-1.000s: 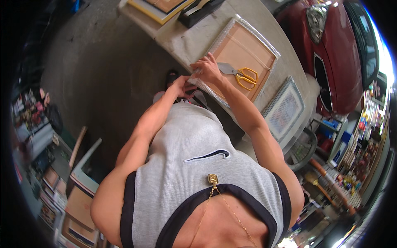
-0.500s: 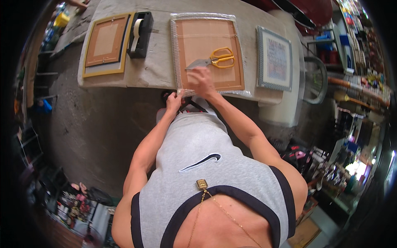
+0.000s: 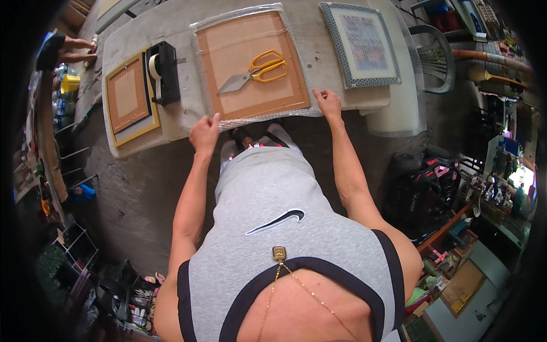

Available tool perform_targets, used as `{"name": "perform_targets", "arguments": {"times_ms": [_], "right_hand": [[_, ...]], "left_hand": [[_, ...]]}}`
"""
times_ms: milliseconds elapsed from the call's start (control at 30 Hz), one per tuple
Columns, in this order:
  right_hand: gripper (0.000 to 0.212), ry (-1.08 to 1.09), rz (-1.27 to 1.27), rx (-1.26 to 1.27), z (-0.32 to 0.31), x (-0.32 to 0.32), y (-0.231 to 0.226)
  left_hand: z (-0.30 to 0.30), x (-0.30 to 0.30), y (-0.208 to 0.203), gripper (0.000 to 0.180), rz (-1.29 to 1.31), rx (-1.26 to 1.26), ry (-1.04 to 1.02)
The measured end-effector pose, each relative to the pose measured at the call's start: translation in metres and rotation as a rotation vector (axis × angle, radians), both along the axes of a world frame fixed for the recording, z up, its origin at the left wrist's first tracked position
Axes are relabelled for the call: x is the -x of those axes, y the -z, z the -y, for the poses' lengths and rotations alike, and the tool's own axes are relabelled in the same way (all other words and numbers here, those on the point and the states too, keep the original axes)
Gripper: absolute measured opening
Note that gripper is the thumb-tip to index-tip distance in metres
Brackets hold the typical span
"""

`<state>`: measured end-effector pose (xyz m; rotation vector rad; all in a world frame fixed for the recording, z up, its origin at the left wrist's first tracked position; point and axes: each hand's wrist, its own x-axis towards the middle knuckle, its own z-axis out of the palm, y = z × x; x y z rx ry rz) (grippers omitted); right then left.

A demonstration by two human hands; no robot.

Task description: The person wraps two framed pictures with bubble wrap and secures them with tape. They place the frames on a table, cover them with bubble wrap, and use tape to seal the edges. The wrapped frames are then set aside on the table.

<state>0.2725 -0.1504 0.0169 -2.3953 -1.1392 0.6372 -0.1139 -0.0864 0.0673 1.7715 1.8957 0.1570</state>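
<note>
A picture frame (image 3: 228, 48) lies face down on the table with its brown backing upward, on a sheet of clear bubble wrap (image 3: 273, 117) that shows around its edges. Scissors (image 3: 256, 74) with yellow handles rest on the backing, blades pointing left. At the near left corner, my left hand (image 3: 204, 134) is closed on the wrap's edge. My right hand (image 3: 329, 105) pinches the wrap at the near right corner. The near edge stretches between both hands, along the table's front.
A black tape dispenser (image 3: 166, 74) stands left of the frame, beside stacked smaller frames (image 3: 128, 94). A bubble-wrapped picture (image 3: 367, 43) lies at the right. Clear wrap (image 3: 399, 117) hangs over the table's right end, near a chair (image 3: 433, 57). Another person's legs (image 3: 77, 48) show far left.
My right hand has moved from above the frame to the near right corner of the wrap. My left hand has shifted left along the near edge. The view has turned.
</note>
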Motion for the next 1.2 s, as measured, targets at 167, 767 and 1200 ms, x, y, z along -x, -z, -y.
{"name": "perform_targets", "arguments": {"times_ms": [167,767,1200], "right_hand": [[0.045,-0.126,0.005,-0.100,0.005,0.006,-0.002],[0.029,-0.120,0.035,-0.104,0.007,0.024,0.001],[0.014,-0.510,0.258,-0.054,0.022,0.046,-0.019]], "left_hand": [[-0.018,-0.133,0.007,0.024,0.448,-0.218,0.535],[-0.031,-0.222,0.018,0.057,0.192,-0.428,1.101],[-0.030,-0.215,0.046,0.068,0.596,-0.672,1.193]]}}
